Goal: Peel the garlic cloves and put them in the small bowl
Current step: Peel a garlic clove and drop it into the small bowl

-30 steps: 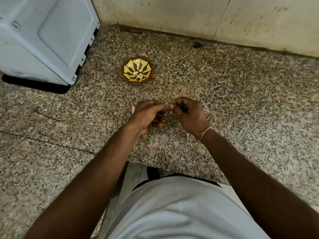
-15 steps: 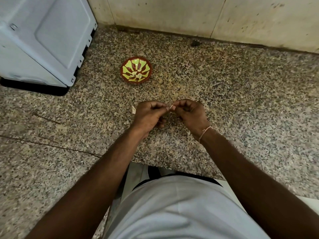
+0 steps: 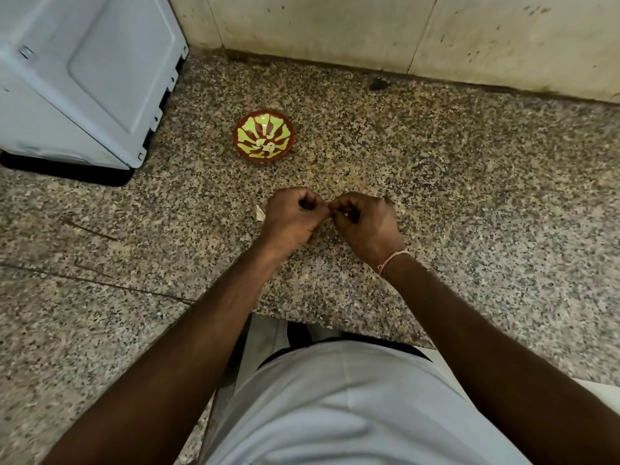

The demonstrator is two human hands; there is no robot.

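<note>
Two hands, left hand (image 3: pixel 291 219) and right hand (image 3: pixel 364 226), pinching one garlic clove (image 3: pixel 330 214), one small bowl (image 3: pixel 263 135).

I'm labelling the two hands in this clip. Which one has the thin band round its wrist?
The right hand: a thin pink thread band circles its wrist. The left hand, fingertips meeting it above the speckled granite counter, has a bare wrist.

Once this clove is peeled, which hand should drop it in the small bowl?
Probably the left hand: the small bowl sits ahead and left of both hands, nearer its side. The right hand would have to cross over. Which hand actually holds the clove is hidden.
</note>
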